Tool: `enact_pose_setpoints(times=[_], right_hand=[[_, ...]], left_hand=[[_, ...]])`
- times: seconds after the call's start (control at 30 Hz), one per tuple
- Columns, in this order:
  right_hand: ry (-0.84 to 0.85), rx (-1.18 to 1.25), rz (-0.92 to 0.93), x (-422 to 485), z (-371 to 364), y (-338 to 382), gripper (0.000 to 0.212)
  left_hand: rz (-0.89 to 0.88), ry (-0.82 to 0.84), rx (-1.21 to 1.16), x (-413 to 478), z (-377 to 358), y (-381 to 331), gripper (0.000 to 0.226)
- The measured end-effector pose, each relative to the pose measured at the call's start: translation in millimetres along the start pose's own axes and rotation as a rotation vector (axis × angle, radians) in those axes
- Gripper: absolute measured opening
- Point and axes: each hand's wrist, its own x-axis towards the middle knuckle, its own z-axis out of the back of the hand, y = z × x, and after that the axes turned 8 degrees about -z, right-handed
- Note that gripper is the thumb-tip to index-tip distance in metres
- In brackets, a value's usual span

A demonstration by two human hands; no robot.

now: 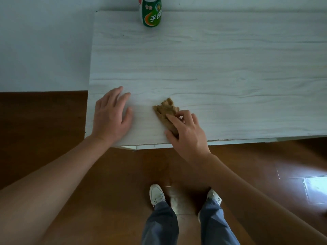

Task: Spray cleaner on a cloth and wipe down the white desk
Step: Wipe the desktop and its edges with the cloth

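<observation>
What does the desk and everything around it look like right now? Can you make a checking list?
Surface: white desk, wood-grain top, a few tiny dark specks.
Job's things: brown cloth bunched near the front edge; green bottle upright at the back edge.
Clutter: nothing seen.
Hands: left hand flat on the desk, open; right hand with fingers pressing on the cloth.
Cables: nothing seen.
Surroundings: brown wooden floor, pale wall, white shoes.

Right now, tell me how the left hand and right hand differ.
The left hand lies flat and open, palm down on the white desk; the right hand curls its fingers onto the brown cloth. The left hand holds nothing; the right presses the cloth. Both rest near the desk's front edge.
</observation>
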Motion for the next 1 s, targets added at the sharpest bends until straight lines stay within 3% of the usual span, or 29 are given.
enact_pose_setpoints(times=[0.13,0.37,0.53,0.83,1.0], right_hand=[[-0.011,0.029,-0.004,1,-11,28,0.042],[0.067,0.031,0.213,12,-41,95,0.039],[0.031,0.120,0.239,41,-28,74,0.038],[-0.065,0.110,0.285,172,10,60,0.041],[0.135,-0.076,0.348,241,9,65,0.052]], left_hand=[[0.027,0.032,0.057,-19,11,34,0.050],[0.090,-0.033,-0.020,-27,9,42,0.045],[0.080,-0.070,-0.034,-27,6,41,0.045],[0.102,0.066,0.099,-24,4,42,0.054],[0.085,0.051,0.123,-25,-2,46,0.051]])
